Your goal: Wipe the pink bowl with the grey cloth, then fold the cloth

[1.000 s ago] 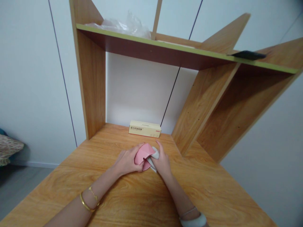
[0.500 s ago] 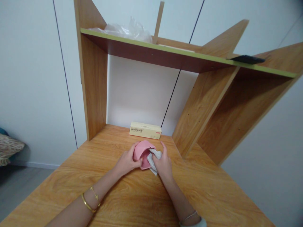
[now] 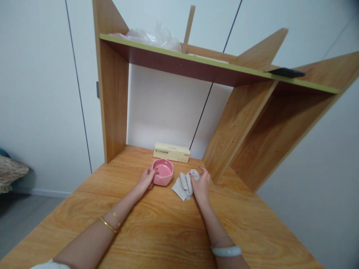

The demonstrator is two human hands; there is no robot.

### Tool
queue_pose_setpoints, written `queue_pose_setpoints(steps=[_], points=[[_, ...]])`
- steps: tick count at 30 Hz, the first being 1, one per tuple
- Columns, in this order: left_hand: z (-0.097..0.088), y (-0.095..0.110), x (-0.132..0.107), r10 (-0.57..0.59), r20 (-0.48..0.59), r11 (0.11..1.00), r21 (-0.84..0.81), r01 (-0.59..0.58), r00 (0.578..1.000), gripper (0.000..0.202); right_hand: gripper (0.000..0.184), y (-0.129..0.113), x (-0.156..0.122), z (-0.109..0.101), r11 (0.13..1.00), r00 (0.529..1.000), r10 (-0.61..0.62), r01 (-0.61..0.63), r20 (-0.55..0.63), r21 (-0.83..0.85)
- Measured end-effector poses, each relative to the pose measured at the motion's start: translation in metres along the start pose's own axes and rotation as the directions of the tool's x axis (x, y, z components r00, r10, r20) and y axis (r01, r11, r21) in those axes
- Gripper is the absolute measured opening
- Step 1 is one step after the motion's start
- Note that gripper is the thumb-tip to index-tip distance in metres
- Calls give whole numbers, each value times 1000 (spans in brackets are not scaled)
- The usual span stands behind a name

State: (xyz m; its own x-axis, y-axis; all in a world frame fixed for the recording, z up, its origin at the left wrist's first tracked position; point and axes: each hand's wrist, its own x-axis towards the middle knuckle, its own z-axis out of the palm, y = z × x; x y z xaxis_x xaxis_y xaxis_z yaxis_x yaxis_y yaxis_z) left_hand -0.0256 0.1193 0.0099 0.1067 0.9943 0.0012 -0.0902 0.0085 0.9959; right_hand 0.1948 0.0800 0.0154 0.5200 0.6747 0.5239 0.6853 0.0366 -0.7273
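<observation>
Left hand (image 3: 146, 179) is closed on the pink bowl (image 3: 163, 172): thumb over the near-left rim, fingers on the outer wall. The bowl sits upright on the bench (image 3: 157, 231) with its mouth up and its base flat. It is round, so it has no real long axis, and it lies just past the left fingertips. Right hand (image 3: 202, 184) has its fingers curled down onto the bunched far end of the grey cloth (image 3: 183, 185), gripping it. The cloth lies crumpled on the bench, and its long axis runs from that hand diagonally back toward the person's left. Its free corner ends just right of the bowl, and I can't tell if the two touch. Count: one bowl, one cloth and one long cream box (image 3: 171, 152). The box lies beyond both hands, long side across, just behind the bowl. Each wrist has two bracelets. Well above the hands, a green-edged shelf (image 3: 196, 59) carries one clear plastic bag (image 3: 153, 35) up-left and one dark flat object (image 3: 284, 72) up-right. The bench is orange woodgrain with matching uprights. The wall (image 3: 36, 93) is white and panelled. Far left of the left hand there is grey floor (image 3: 25, 213) and a patterned cushion (image 3: 11, 173).
</observation>
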Motion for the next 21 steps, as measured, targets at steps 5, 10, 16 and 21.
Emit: queue_pose_setpoints(steps=[5, 10, 16, 21], points=[[0, 2, 0, -34, -2, 994, -100, 34, 999, 36, 30, 8, 1, -1, 999, 977, -46, 41, 209, 28], [-1, 2, 1, -41, -30, 986, -163, 35, 999, 34, 44, -1, -7, 3, 993, 941, -106, 82, 323, 88], [-2, 4, 0, -42, -34, 978, -204, 34, 999, 33, 50, -6, -11, 8, 984, 918, -139, 86, 372, 157], [-2, 4, -1, -35, -41, 979, -200, 26, 999, 31, 50, -3, -11, 11, 978, 916, -142, 70, 375, 199]])
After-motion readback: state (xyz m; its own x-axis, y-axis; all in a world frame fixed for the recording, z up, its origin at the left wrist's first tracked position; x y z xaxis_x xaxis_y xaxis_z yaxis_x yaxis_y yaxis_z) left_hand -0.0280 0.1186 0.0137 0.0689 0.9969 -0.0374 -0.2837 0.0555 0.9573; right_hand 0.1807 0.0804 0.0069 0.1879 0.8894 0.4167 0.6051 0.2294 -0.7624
